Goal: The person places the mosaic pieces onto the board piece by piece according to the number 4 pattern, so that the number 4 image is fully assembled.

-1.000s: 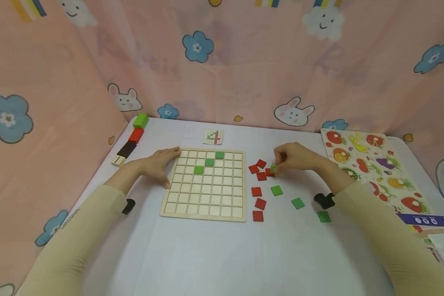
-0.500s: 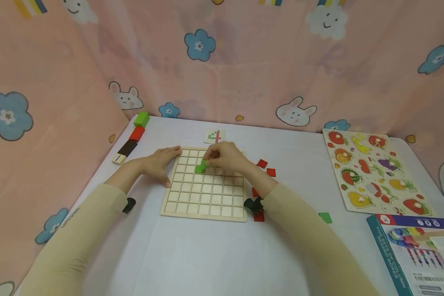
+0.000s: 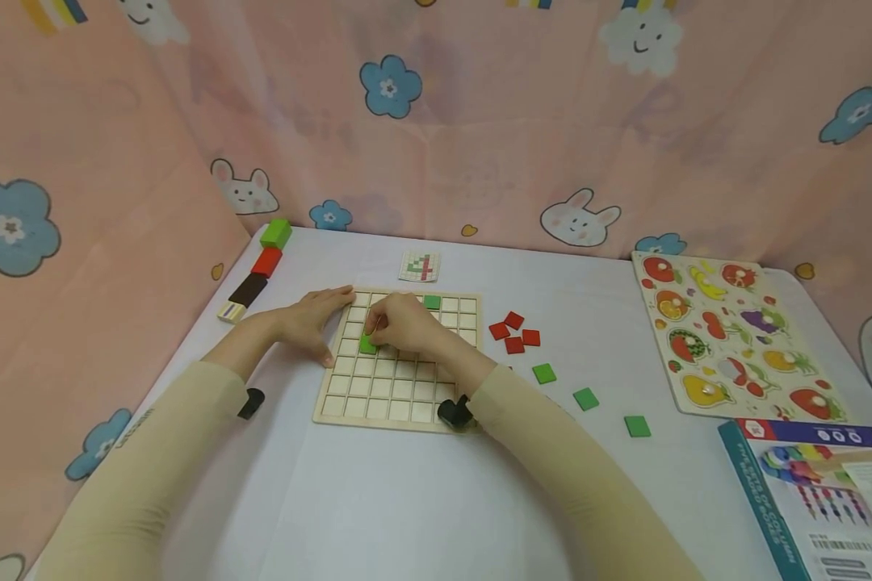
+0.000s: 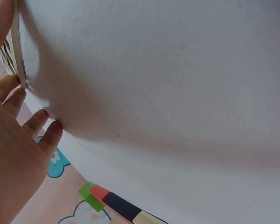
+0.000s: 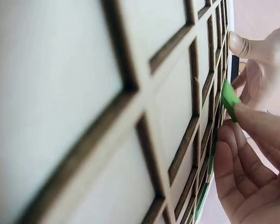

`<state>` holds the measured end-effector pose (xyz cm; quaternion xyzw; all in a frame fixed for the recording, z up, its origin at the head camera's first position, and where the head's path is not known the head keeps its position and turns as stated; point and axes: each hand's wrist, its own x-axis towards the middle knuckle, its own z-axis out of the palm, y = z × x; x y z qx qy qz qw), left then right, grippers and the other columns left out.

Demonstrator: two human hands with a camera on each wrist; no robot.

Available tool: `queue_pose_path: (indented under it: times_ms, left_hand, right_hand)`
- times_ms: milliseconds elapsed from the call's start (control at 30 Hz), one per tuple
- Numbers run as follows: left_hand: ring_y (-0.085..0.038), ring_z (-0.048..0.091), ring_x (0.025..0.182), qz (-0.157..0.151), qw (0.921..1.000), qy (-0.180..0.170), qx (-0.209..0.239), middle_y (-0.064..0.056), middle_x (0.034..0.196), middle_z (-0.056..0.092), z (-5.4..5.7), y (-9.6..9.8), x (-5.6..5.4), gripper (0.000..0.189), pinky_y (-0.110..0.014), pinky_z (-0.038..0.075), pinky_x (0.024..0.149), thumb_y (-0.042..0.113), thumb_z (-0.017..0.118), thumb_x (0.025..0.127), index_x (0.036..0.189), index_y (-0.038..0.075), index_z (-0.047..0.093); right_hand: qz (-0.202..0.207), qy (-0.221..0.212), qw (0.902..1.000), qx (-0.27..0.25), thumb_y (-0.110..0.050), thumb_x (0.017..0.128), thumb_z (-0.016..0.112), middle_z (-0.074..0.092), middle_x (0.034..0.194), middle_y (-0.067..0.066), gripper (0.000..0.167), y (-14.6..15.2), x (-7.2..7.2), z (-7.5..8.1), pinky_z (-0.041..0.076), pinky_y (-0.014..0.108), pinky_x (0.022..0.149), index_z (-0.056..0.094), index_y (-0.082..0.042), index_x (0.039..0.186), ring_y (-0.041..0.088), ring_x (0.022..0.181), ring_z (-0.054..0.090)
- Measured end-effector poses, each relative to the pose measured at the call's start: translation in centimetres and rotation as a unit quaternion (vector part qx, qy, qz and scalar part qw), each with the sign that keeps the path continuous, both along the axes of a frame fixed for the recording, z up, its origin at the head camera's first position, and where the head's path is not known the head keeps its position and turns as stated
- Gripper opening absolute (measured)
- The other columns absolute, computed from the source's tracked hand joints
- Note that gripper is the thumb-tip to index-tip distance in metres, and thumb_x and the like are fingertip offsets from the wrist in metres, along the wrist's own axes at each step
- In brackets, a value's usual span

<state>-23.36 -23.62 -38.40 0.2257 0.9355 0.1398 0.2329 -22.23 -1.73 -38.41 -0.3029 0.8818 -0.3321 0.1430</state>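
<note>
A wooden grid board (image 3: 378, 424) lies on the table. My right hand (image 3: 407, 324) pinches a green tile (image 3: 367, 344) over the board's left part; in the right wrist view that tile (image 5: 230, 99) stands tilted at the grid, between thumb and finger. My left hand (image 3: 307, 323) rests with spread fingers against the board's left edge and far-left corner. Another green tile (image 3: 432, 302) sits in a cell of the far row. The right hand covers cells around the middle. Beyond the board lies a small card (image 3: 419, 266) with a green and red grid pattern.
Right of the board lie several red tiles (image 3: 514, 345) and loose green tiles (image 3: 585, 399). A fruit puzzle board (image 3: 741, 339) and a box (image 3: 814, 500) stand at the right. Green, red, black and pale blocks (image 3: 249, 289) line the left edge. The right sleeve hides some table.
My right hand has picked up a green tile from among the red ones and carried it left onto the board's left part. The left hand has stayed at the board's edge.
</note>
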Motion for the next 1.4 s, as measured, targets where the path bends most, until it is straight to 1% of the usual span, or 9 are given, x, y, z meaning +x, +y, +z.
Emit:
queue_pose_path:
  times_ms: [133, 367, 533, 700, 900, 1000, 1133, 1267, 1400]
  left_hand:
    - [-0.045, 0.01, 0.153, -0.002, 1.0, 0.0, -0.001, -0.016, 0.168, 0.007, 0.0, -0.2, 0.1, 0.113, -0.066, 0.014, 0.123, 0.024, 0.087, 0.07, 0.157, 0.003, 0.018]
    - [-0.045, 0.009, 0.153, 0.001, 1.0, -0.002, -0.004, -0.016, 0.168, 0.007, 0.0, -0.2, 0.1, 0.113, -0.066, 0.013, 0.122, 0.024, 0.087, 0.07, 0.157, 0.003, 0.018]
    - [-0.045, 0.008, 0.153, 0.001, 1.0, 0.001, -0.004, -0.016, 0.168, 0.006, -0.2, -0.2, 0.1, 0.114, -0.066, 0.013, 0.123, 0.024, 0.087, 0.069, 0.157, 0.003, 0.018]
    - [-0.045, 0.007, 0.154, 0.004, 1.0, 0.002, -0.006, -0.015, 0.169, 0.006, -0.2, 0.0, 0.1, 0.113, -0.064, 0.012, 0.124, 0.021, 0.086, 0.069, 0.158, 0.004, 0.017]
    - [-0.043, 0.007, 0.154, 0.007, 0.9999, 0.001, -0.012, -0.013, 0.169, 0.005, -0.2, 0.1, 0.1, 0.113, -0.064, 0.014, 0.123, 0.022, 0.085, 0.07, 0.158, 0.005, 0.017]
    - [-0.043, 0.007, 0.154, 0.008, 0.9999, -0.001, -0.014, -0.013, 0.169, 0.004, -0.2, 0.2, 0.1, 0.113, -0.064, 0.014, 0.123, 0.023, 0.086, 0.07, 0.158, 0.006, 0.016]
    - [-0.043, 0.007, 0.154, 0.007, 0.9999, -0.001, -0.01, -0.013, 0.169, 0.005, 0.0, 0.2, 0.1, 0.113, -0.064, 0.014, 0.123, 0.023, 0.086, 0.07, 0.158, 0.006, 0.017]
    - [-0.044, 0.008, 0.153, 0.003, 1.0, 0.003, -0.007, -0.014, 0.169, 0.006, 0.0, 0.2, 0.1, 0.114, -0.065, 0.014, 0.123, 0.024, 0.086, 0.069, 0.158, 0.005, 0.017]
    - [-0.044, 0.008, 0.153, 0.002, 1.0, 0.002, -0.005, -0.014, 0.169, 0.006, 0.0, 0.1, 0.1, 0.114, -0.065, 0.014, 0.123, 0.023, 0.086, 0.069, 0.158, 0.005, 0.017]
  right_hand:
    - [0.023, 0.021, 0.9994, 0.016, -0.012, 0.084, 0.075, 0.072, 0.083, 0.0, 0.003, -0.2, 0.2, -0.2, 0.046, 0.019, 0.07, 0.074, -0.013, 0.087, 0.009, 0.075, 0.059]
    - [0.027, 0.042, 0.9978, 0.045, -0.016, 0.085, 0.076, 0.07, 0.084, 0.0, 0.006, -0.2, 0.3, -0.1, 0.046, 0.021, 0.068, 0.075, -0.013, 0.09, 0.01, 0.077, 0.058]
    - [0.031, 0.047, 0.9967, 0.059, -0.015, 0.088, 0.072, 0.069, 0.086, 0.001, 0.009, 1.6, -0.3, 0.7, 0.048, 0.022, 0.069, 0.074, -0.013, 0.097, 0.011, 0.078, 0.06]
    - [0.023, 0.023, 0.9975, 0.062, -0.013, 0.088, 0.071, 0.067, 0.083, 0.002, 0.003, 7.2, -1.5, 1.9, 0.047, 0.024, 0.068, 0.072, -0.012, 0.09, 0.014, 0.076, 0.057]
    - [-0.003, -0.048, 0.9952, 0.086, -0.019, 0.088, 0.072, 0.067, 0.085, 0.002, 0.007, 16.4, -2.1, 2.6, 0.051, 0.027, 0.068, 0.071, -0.014, 0.092, 0.021, 0.077, 0.06]
    - [-0.009, -0.078, 0.9914, 0.104, -0.018, 0.087, 0.073, 0.069, 0.09, 0.002, 0.009, 20.3, -1.4, 2.8, 0.052, 0.028, 0.074, 0.071, -0.014, 0.095, 0.021, 0.084, 0.059]
    - [0.013, -0.107, 0.9861, 0.127, -0.018, 0.086, 0.074, 0.07, 0.097, -0.001, 0.012, 24.3, 0.3, 2.6, 0.051, 0.027, 0.079, 0.071, -0.017, 0.098, 0.018, 0.091, 0.057]
    - [0.026, -0.146, 0.9782, 0.145, -0.023, 0.082, 0.079, 0.066, 0.093, 0.001, 0.02, 26.9, 1.4, 2.1, 0.049, 0.023, 0.074, 0.071, -0.02, 0.099, 0.018, 0.088, 0.055]
    - [0.033, -0.182, 0.9703, 0.156, -0.027, 0.077, 0.083, 0.062, 0.089, 0.003, 0.025, 28.0, 2.0, 1.7, 0.048, 0.021, 0.07, 0.071, -0.021, 0.097, 0.018, 0.086, 0.055]
